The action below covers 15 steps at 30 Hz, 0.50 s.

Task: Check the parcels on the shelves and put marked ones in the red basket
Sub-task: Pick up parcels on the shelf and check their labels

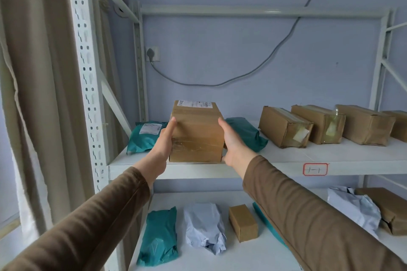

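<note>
Cardboard box (pixel 197 132) between both hands' fingers (pixel 170 124)

Your left hand (pixel 163 145) and right hand (pixel 231 141) reach forward, arms outstretched (brown sleeves), fingers straight, palms facing each other.

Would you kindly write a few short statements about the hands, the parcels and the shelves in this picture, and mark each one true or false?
1. Both hands are on the same cardboard box, the left hand and the right hand at opposite sides. True.
2. That box stands on the lower shelf. False: it is at the front edge of the upper shelf.
3. A teal mailer bag with a white label lies to the left of the box. True.
4. The red basket stands beside the box. False: no red basket is in view.
5. A small cardboard box lies on the lower shelf. True.
</note>
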Each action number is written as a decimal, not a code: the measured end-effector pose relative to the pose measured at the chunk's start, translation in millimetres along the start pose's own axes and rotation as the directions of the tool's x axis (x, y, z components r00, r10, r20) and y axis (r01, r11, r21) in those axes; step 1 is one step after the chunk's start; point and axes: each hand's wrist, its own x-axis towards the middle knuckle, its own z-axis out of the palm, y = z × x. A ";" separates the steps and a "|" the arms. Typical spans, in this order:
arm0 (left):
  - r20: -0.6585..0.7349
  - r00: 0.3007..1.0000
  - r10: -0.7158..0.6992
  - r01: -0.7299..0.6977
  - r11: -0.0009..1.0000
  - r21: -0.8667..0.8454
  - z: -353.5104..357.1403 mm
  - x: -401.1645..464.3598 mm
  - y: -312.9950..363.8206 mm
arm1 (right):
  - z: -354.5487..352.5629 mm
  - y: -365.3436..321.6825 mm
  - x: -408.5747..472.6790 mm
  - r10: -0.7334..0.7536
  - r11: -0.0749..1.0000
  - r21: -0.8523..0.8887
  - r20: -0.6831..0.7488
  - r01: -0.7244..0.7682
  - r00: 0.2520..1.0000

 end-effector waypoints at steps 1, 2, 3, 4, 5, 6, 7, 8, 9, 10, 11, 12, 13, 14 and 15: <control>-0.021 1.000 -0.013 0.012 1.000 -0.013 0.0 10.2 -1.3 | 1.9 2.8 8.0 -0.001 1.000 -0.014 -0.006 0.001 1.000; -0.040 0.999 -0.029 0.028 1.000 -0.011 0.3 19.6 -3.3 | 4.2 4.8 14.6 0.000 1.000 -0.030 -0.015 0.000 1.000; -0.045 0.998 -0.047 0.047 0.999 -0.010 0.8 28.2 -5.1 | 5.7 7.0 21.4 -0.001 0.999 -0.038 -0.022 0.000 1.000; -0.046 0.997 -0.065 0.064 0.998 -0.002 1.1 37.6 -6.8 | 6.8 8.3 26.7 -0.008 0.999 -0.042 -0.025 0.007 1.000; -0.049 0.997 -0.067 0.067 0.998 0.007 1.8 46.8 -7.9 | 7.8 8.3 30.4 -0.005 0.999 -0.043 -0.030 0.004 1.000; -0.045 0.996 -0.074 0.075 0.997 0.015 2.4 55.0 -8.9 | 8.8 7.9 34.0 -0.001 0.999 -0.046 -0.042 -0.001 0.999; -0.046 0.996 -0.074 0.076 0.997 0.023 2.7 65.1 -11.0 | 8.8 7.7 39.1 0.002 0.999 -0.051 -0.052 -0.005 0.999; -0.049 0.996 -0.081 0.082 0.996 0.036 2.5 74.8 -13.2 | 7.6 8.2 46.8 -0.005 0.998 -0.058 -0.055 0.002 0.998; -0.049 0.996 -0.077 0.080 0.996 0.045 2.7 84.3 -15.3 | 7.4 7.8 52.1 -0.012 0.998 -0.064 -0.054 0.009 0.998; -0.052 0.996 -0.075 0.078 0.996 0.049 2.9 93.2 -16.7 | 7.7 7.1 56.7 -0.018 0.998 -0.069 -0.052 0.014 0.998; -0.056 0.996 -0.069 0.072 0.996 0.061 3.5 101.8 -17.6 | 8.6 7.1 63.1 -0.021 0.998 -0.065 -0.047 0.018 0.999; -0.062 0.996 -0.062 0.066 0.995 0.078 4.1 109.7 -18.2 | 10.0 7.2 68.7 -0.031 0.998 -0.058 -0.038 0.028 0.999; -0.069 0.996 -0.049 0.055 0.994 0.095 5.3 115.1 -17.7 | 11.2 7.4 73.8 -0.048 0.997 -0.057 -0.030 0.046 0.998; -0.075 0.996 -0.048 0.056 0.993 0.108 6.3 118.9 -17.0 | 11.0 9.3 81.8 -0.064 0.996 -0.061 -0.027 0.062 0.998; -0.080 0.996 -0.049 0.059 0.991 0.122 8.4 119.2 -15.1 | 9.5 12.4 91.6 -0.076 0.995 -0.072 -0.027 0.074 0.997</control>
